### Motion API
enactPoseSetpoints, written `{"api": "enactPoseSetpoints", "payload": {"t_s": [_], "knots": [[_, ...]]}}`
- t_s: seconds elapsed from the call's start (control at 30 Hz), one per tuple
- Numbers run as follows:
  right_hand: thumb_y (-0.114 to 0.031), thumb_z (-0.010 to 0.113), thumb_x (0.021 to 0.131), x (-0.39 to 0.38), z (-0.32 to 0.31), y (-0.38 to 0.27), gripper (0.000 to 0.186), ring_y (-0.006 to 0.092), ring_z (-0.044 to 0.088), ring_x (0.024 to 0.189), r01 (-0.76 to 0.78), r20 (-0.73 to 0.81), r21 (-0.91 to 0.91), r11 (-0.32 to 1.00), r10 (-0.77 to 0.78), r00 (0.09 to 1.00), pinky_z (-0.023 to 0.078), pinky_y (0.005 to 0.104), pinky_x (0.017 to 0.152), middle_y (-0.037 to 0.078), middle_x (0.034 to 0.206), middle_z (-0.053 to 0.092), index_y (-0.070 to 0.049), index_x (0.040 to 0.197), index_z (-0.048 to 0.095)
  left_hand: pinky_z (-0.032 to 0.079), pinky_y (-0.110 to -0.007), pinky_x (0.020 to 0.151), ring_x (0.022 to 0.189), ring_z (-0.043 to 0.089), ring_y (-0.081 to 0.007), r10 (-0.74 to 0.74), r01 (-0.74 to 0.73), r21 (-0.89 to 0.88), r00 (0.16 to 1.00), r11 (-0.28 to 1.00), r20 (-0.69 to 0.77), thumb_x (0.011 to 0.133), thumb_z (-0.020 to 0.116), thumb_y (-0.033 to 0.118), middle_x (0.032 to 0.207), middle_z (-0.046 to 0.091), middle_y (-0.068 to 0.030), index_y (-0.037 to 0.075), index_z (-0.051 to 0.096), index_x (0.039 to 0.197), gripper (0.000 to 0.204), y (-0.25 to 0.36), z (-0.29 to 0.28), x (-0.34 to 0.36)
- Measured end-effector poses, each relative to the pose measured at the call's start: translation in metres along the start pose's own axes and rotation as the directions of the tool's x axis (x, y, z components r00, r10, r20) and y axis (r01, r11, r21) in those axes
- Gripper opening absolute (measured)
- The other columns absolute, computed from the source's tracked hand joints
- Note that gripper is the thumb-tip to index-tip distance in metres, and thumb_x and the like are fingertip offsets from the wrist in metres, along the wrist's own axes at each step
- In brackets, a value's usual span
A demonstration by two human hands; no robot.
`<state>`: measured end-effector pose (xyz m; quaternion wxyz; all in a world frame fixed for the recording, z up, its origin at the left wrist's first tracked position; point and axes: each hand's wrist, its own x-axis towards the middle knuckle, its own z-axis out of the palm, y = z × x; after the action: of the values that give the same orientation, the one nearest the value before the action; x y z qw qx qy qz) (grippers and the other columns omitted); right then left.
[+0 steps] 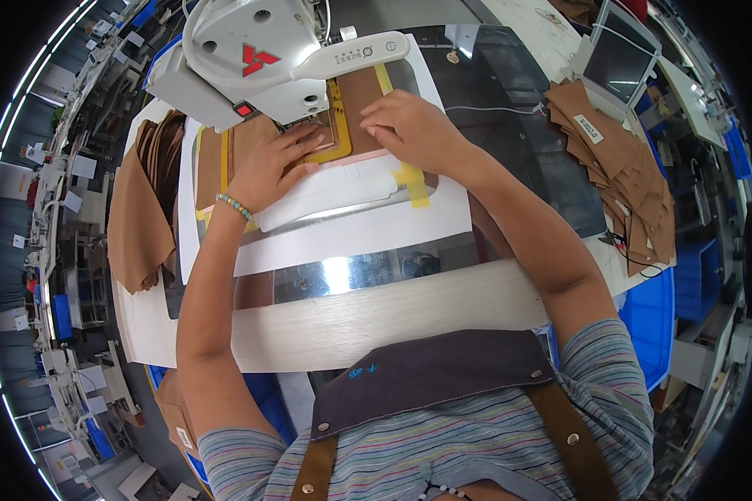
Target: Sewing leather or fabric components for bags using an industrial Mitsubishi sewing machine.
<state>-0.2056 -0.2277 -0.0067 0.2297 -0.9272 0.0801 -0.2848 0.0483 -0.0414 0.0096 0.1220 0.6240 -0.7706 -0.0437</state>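
My left hand (269,160), fingers spread, lies flat on a brown fabric piece (361,90) under the head of a white sewing machine (246,46). Its fingertips are close to the needle area, which the machine head partly hides. My right hand (414,134) is over the right side of the same brown piece, its fingers loosely bent and nothing visible in them. Between the hands shows a yellow-edged frame (341,152) around part of the fabric. Below it, a white template panel (334,199) with yellow tape (413,185) rests on a white sheet (451,213).
Brown fabric pieces hang in a stack (142,217) at the left. Another brown stack (610,150) lies at the right, near a tilted screen (618,54). A white cable (501,109) crosses the dark machine bed (526,150). A blue bin (647,326) stands below the table's right edge.
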Motion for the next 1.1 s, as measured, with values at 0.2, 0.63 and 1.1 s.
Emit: {"api": "enactPoseSetpoints", "payload": {"t_s": [0.2, 0.63, 1.1], "knots": [[-0.014, 0.067, 0.098, 0.000, -0.002, -0.001, 0.022, 0.0298, 0.066, 0.116, -0.010, 0.028, 0.016, 1.000, 0.009, 1.000, 0.054, 0.0398, 0.101, 0.011, 0.121, 0.076, 0.000, 0.109, 0.079, 0.043, -0.046, 0.115, 0.130, 0.058, -0.0387, -0.117, 0.116, 0.037, 0.993, 0.993, 0.011, 0.106, 0.058, 0.036, 0.150, 0.062, -0.0155, 0.013, 0.062, 0.149, 0.049, -0.007, 0.004, 0.008], [-0.013, 0.066, 0.097, -0.004, -0.003, 0.002, 0.022, 0.0296, 0.065, 0.119, 0.026, 0.072, -0.045, 0.999, -0.022, 0.997, 0.053, 0.0405, 0.104, 0.011, 0.121, 0.076, 0.000, 0.110, 0.079, 0.038, -0.045, 0.119, 0.136, 0.053, -0.0391, -0.217, 0.209, -0.063, 0.910, 0.976, -0.353, 0.110, 0.052, 0.028, 0.143, 0.061, -0.0236, 0.000, 0.059, 0.147, 0.047, -0.038, 0.000, -0.030], [-0.014, 0.064, 0.101, 0.008, 0.014, -0.043, 0.029, 0.0274, 0.061, 0.126, 0.182, 0.158, 0.074, 0.981, -0.191, 0.969, 0.049, 0.0408, 0.110, 0.009, 0.133, 0.071, -0.005, 0.127, 0.074, 0.039, -0.048, 0.121, 0.145, 0.048, -0.0421, -0.591, 0.682, 0.211, 0.720, 0.700, -0.364, 0.108, 0.054, 0.038, 0.158, 0.053, -0.0213, 0.007, 0.058, 0.152, 0.054, -0.139, 0.011, -0.136]]}}
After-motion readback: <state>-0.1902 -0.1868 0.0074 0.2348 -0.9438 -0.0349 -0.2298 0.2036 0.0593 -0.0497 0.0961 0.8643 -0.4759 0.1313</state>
